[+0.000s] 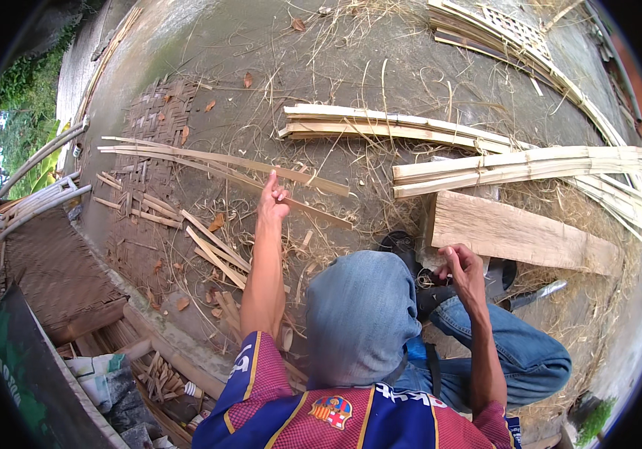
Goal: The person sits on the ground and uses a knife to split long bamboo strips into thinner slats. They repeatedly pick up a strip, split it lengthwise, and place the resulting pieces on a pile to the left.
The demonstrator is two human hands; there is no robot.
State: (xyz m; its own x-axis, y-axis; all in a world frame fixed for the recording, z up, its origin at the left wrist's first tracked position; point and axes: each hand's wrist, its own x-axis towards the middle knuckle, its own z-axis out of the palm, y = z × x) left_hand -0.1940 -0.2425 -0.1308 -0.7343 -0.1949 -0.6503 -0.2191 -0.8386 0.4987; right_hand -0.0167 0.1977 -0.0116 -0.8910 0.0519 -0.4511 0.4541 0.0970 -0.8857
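My left hand reaches forward over two thin bamboo strips that fan out to the left. Its index finger is stretched out and the other fingers bend loosely, apparently not gripping the strips. My right hand is beside the near left end of a thick wooden plank, close to my right knee. Its fingers are curled together, and whatever they may hold is hidden. Below it, a dark-handled thing with a shiny grey end lies by my leg.
Split bamboo bundles lie ahead right and behind it, with another at the far right. Short bamboo pieces rest left of my knee near a worn woven mat. Shavings and dry leaves litter the ground.
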